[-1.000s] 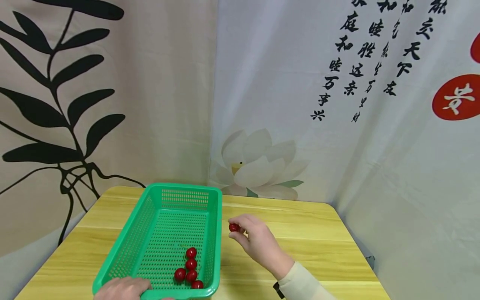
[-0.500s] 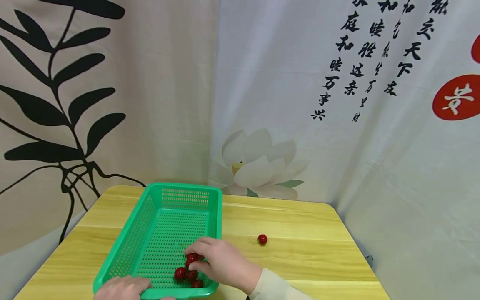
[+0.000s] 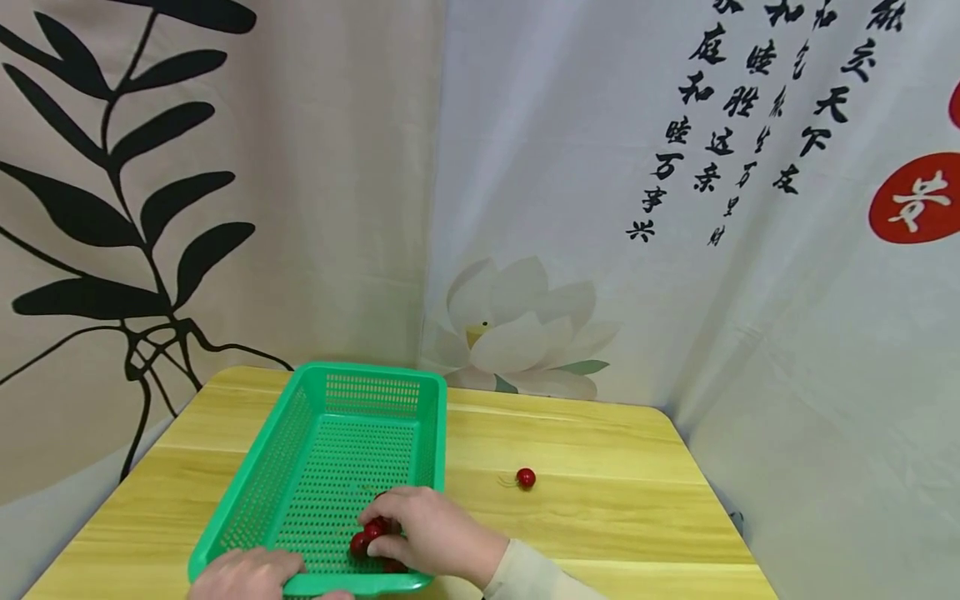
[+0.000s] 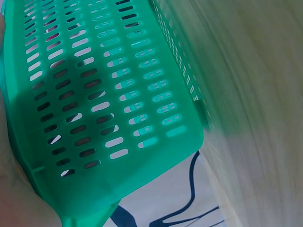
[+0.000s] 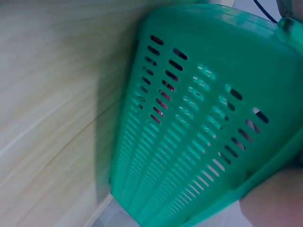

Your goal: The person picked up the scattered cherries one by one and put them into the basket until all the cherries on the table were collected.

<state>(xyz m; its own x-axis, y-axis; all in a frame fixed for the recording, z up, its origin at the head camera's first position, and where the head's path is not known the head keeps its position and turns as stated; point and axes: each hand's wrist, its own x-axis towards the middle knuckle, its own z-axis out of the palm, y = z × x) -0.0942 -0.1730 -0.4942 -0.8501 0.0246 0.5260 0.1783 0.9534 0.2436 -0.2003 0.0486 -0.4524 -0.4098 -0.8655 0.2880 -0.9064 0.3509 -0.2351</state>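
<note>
A green perforated plastic basket (image 3: 444, 433) stands on the table, several red cherries (image 3: 359, 546) gathered at its near right corner. My right hand (image 3: 435, 533) reaches in over the right side, thumb and fingers around a cherry (image 3: 375, 527) among the others, partly covering them. At the near left corner, my left hand (image 3: 243, 575) grips the basket's rim. Another cherry (image 3: 526, 478) with a thin stem lies on the table, right of the basket. In the right wrist view the perforated wall (image 5: 189, 104) hides most of the fruit; some red shows through its slots.
The yellow wood-grain table (image 3: 600, 517) reaches back to a light curtain (image 3: 337, 167) printed with a dark plant, a lotus and writing. The basket takes up the left-centre of the tabletop, its far end near the back edge.
My right hand has let go of one cherry on the table, moved left into the basket, and slid slightly nearer among the cherries. My left hand stays on the rim.
</note>
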